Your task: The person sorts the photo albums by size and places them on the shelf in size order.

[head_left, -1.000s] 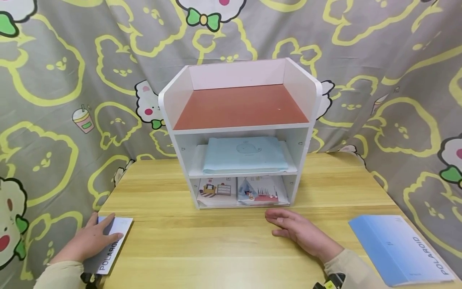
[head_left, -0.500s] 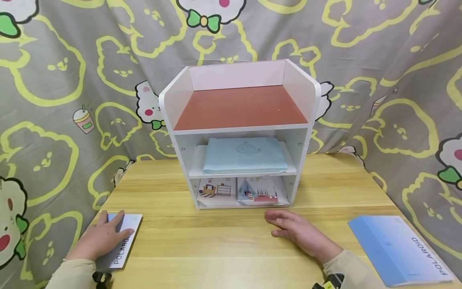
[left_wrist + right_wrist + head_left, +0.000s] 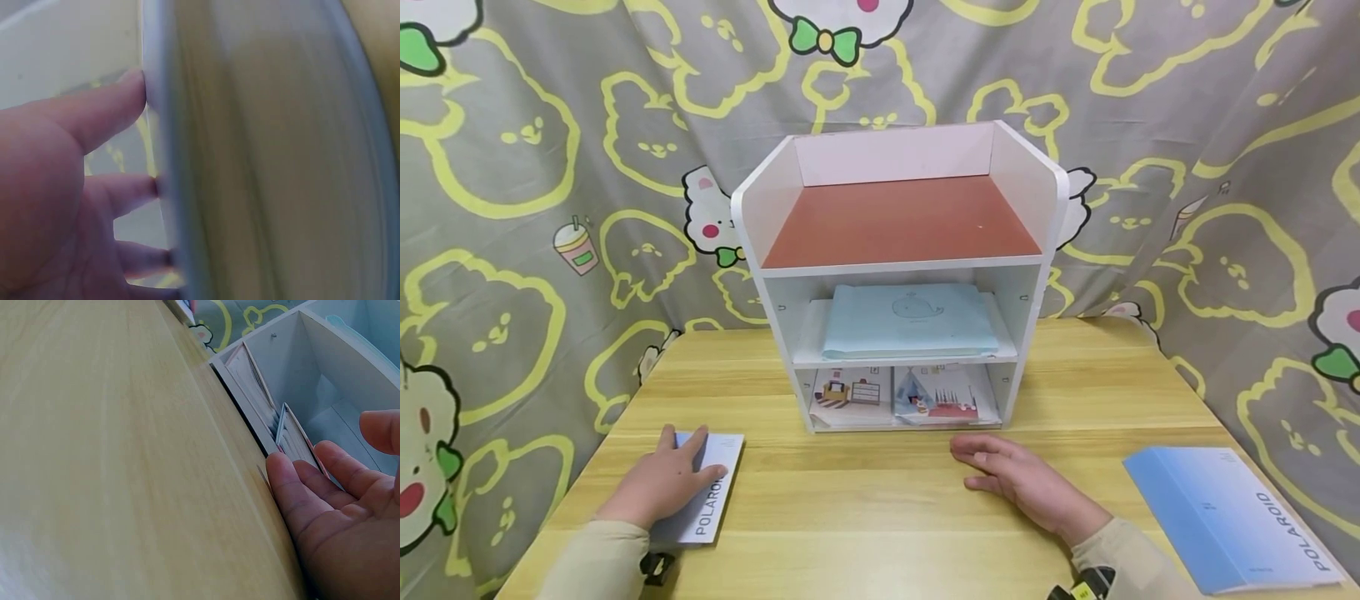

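At the table's left, my left hand [image 3: 658, 482] lies with spread fingers on a blue-and-white book [image 3: 710, 502] lettered POLAROID, covering part of it. In the left wrist view the thumb and fingertips touch the near side of the thick book [image 3: 281, 156], whose pages are blurred. My right hand [image 3: 1028, 487] rests on its edge on the tabletop, palm inward, holding nothing. Its fingers point at the lower front of a white shelf unit [image 3: 901, 272]. In the right wrist view that hand [image 3: 350, 519] shows relaxed, slightly bent fingers.
Another POLAROID book [image 3: 1240, 517] lies at the right of the wooden table [image 3: 865, 508]. A light-blue whale-print folder [image 3: 913, 321] occupies the middle shelf. Two illustrated books [image 3: 852, 396] lie side by side below it. Patterned curtain [image 3: 647, 167] surrounds the table.
My left hand has slid the book to the right and slightly away from me, in from the table's left edge. The right hand has stayed in place.
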`<action>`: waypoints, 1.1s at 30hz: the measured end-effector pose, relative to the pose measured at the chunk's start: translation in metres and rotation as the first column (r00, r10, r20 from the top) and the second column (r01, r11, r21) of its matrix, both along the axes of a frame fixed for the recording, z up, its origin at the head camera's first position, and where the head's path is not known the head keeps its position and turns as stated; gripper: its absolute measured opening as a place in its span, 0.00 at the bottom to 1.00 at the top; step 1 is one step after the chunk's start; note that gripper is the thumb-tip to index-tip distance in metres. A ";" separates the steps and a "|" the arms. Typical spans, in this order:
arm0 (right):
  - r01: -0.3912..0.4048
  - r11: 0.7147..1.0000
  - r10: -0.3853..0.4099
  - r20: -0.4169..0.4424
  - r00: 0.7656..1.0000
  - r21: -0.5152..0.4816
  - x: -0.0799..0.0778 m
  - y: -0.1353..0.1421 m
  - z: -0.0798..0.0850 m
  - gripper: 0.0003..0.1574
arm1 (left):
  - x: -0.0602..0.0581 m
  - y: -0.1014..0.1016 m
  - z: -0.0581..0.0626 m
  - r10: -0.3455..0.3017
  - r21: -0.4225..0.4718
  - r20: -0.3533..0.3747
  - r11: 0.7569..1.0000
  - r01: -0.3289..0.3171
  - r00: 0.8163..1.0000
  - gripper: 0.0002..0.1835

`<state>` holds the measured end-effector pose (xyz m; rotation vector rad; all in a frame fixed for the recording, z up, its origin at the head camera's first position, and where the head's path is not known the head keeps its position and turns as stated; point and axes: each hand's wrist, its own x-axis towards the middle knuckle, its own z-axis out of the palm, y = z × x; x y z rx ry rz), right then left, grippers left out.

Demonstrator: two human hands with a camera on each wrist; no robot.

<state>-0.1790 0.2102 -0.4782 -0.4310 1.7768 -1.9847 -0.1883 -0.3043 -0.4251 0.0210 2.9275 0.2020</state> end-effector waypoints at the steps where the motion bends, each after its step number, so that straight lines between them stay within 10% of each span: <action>1: 0.000 1.000 0.000 -0.002 1.000 0.001 0.000 0.000 0.000 0.34 | -0.001 0.005 0.000 -0.009 -0.007 -0.008 1.000 0.009 1.000 0.51; 33: 0.007 1.000 -0.007 0.022 1.000 -0.007 -0.001 0.001 0.000 0.32 | 0.025 0.131 0.001 -0.271 -0.067 -0.132 0.962 0.264 0.954 0.38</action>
